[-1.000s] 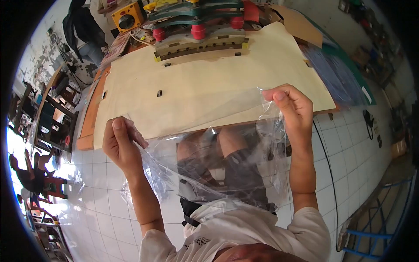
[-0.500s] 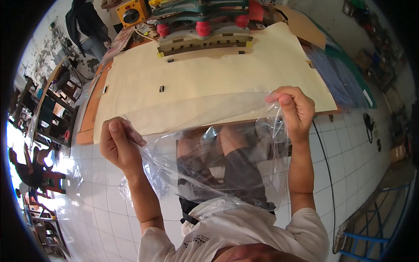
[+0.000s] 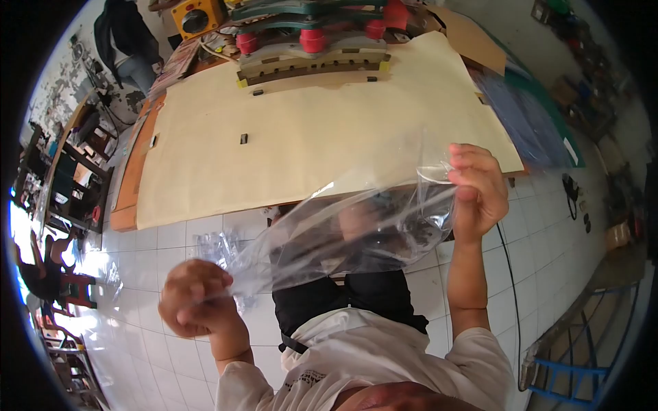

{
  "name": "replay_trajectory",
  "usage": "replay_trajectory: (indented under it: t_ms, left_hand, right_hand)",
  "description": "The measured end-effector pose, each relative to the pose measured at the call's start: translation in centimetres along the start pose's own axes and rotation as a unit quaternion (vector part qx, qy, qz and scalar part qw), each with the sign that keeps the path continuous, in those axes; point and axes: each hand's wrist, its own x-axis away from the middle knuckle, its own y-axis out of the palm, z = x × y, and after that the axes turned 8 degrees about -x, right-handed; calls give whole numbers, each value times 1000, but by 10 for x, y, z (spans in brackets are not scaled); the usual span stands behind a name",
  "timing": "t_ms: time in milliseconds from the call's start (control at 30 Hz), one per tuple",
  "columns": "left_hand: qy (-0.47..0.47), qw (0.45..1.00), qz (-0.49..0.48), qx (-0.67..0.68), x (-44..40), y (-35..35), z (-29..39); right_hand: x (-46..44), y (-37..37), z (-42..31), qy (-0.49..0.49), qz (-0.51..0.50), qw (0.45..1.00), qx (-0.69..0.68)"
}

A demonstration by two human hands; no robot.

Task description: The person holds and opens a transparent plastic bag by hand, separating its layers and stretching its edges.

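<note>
A clear, creased piece of plastic film [image 3: 329, 236] is stretched between my two hands in front of the table edge; I cannot tell whether it is a single sheet or a bag. My left hand [image 3: 199, 298], slightly blurred, is closed on its lower left end, low over the tiled floor. Higher up, at the table's front right, my right hand [image 3: 478, 185] pinches the other end between thumb and fingers. My legs show through the film.
A table with a cream covering sheet [image 3: 301, 151] stands ahead. On its far side is a green press [image 3: 312, 34] with red cylinders, beside a yellow switch box [image 3: 197, 19]. Blue plastic sheets [image 3: 524, 123] lie at right. A person [image 3: 127, 44] stands at far left.
My left hand has dropped toward my body, pulling the film into a slanted, narrower shape. My right hand has shifted slightly right and down, its fingers straighter.
</note>
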Motion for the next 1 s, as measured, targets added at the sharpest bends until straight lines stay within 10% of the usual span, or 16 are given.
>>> replay_trajectory:
  t_ms: [1000]
  left_hand:
    - [56, 997, 47, 17, 13, -11, 0]
  right_hand:
    - [-1, 1, -6, -78, -77, 989, -97]
